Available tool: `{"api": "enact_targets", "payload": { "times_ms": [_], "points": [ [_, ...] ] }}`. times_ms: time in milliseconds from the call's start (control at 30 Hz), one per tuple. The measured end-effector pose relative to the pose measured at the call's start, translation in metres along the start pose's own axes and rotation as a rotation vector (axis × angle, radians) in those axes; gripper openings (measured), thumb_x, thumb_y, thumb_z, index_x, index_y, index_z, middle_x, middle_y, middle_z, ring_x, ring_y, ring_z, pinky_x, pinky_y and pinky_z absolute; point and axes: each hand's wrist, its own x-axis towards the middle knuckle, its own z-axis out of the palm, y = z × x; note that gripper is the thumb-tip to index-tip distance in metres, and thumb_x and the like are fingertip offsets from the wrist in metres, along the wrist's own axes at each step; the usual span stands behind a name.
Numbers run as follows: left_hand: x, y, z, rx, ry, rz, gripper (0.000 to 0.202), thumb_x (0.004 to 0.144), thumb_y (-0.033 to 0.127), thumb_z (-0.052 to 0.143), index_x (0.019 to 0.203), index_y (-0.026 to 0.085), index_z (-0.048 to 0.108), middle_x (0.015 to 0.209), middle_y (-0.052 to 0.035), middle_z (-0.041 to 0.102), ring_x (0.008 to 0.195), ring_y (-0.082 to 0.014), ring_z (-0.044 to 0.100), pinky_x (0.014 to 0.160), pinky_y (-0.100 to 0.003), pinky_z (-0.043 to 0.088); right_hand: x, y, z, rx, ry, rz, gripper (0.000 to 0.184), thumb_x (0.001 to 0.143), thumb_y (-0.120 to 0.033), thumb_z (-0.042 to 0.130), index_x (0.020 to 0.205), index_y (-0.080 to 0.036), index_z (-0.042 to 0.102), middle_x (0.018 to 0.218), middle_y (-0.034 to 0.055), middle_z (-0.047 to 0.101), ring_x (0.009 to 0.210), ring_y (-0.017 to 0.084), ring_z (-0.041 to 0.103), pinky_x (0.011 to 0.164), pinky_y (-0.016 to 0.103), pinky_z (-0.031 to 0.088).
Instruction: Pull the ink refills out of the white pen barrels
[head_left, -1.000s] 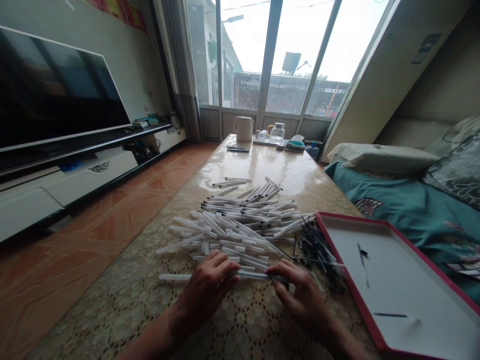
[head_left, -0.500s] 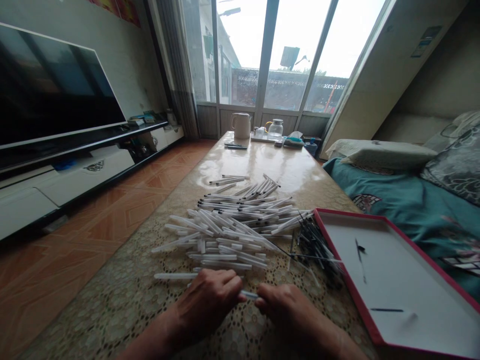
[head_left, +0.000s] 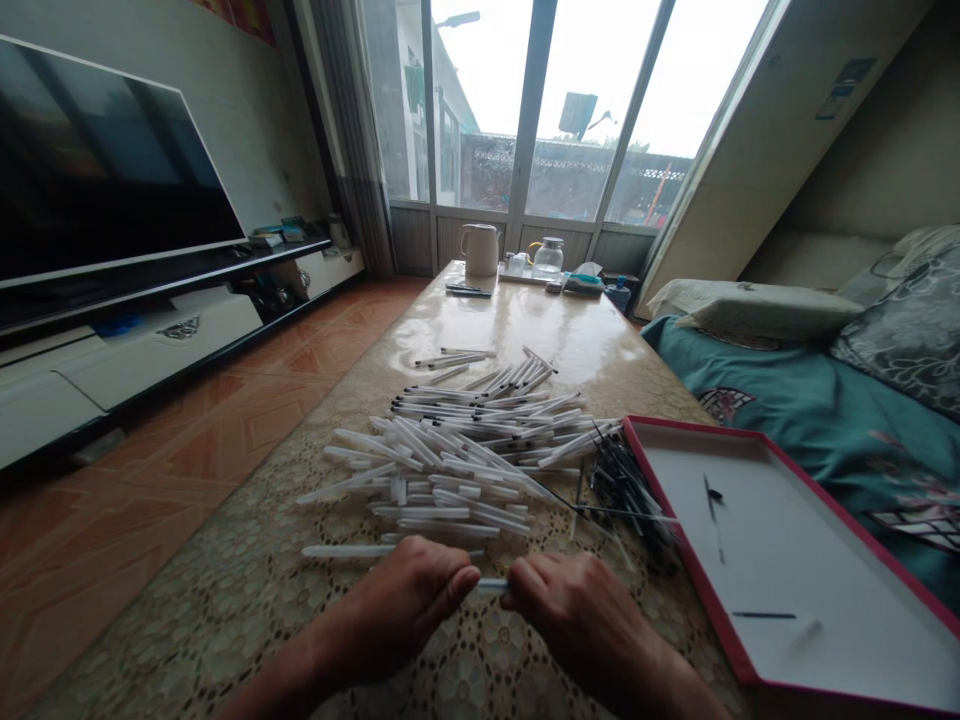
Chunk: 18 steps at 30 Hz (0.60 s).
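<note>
Just on the near side of a loose heap of slim white pen barrels (head_left: 457, 465), the left hand (head_left: 405, 610) and right hand (head_left: 581, 610) both grip one slender, pale, tube-shaped pen (head_left: 492, 584), of which only a short stretch shows between them above the patterned beige table (head_left: 247, 570). It looks like thin plastic: very light, stiff, smooth enough to roll or slip, and probably liable to crack if bent hard. Fingertip holds towards each end, kept in line, should suit it best.
</note>
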Motion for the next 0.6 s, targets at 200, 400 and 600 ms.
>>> {"api": "enact_targets", "payload": {
  "times_ms": [200,400,600],
  "points": [
    [-0.004,-0.024,-0.032,-0.175,0.273,-0.155,0.045,0.095,0.044,0.026,0.056,0.022,0.031,0.053,0.0055,0.028,0.047,-0.0119,0.029,0.048,-0.023,0.027,-0.016,0.046,-0.007,-0.019,0.300,0.278,0.030,0.101,-0.030,0.033,0.074,-0.021,0.044,0.057,-0.0024,0.052,0.044,0.012,0.047,0.047,0.027,0.023],
    [0.001,-0.038,-0.037,0.124,0.570,-0.240,0.032,0.089,0.044,0.047,0.093,0.017,0.066,0.074,-0.0024,0.062,0.067,-0.0186,0.057,0.065,-0.026,0.042,-0.004,0.040,0.009,0.215,0.206,0.245,0.027,0.100,-0.028,0.034,0.083,-0.020,0.053,0.070,0.0023,0.062,0.060,0.014,0.059,0.055,0.022,0.037],
    [0.001,-0.036,-0.022,0.049,0.763,-0.205,0.033,0.084,0.037,0.057,0.111,0.018,0.064,0.077,-0.0025,0.063,0.069,-0.0183,0.060,0.069,-0.029,0.047,0.001,0.024,0.015,0.312,0.172,0.296,0.020,0.098,-0.025,0.036,0.090,-0.021,0.053,0.078,0.0037,0.065,0.067,0.016,0.061,0.060,0.023,0.040]
  ]
}}
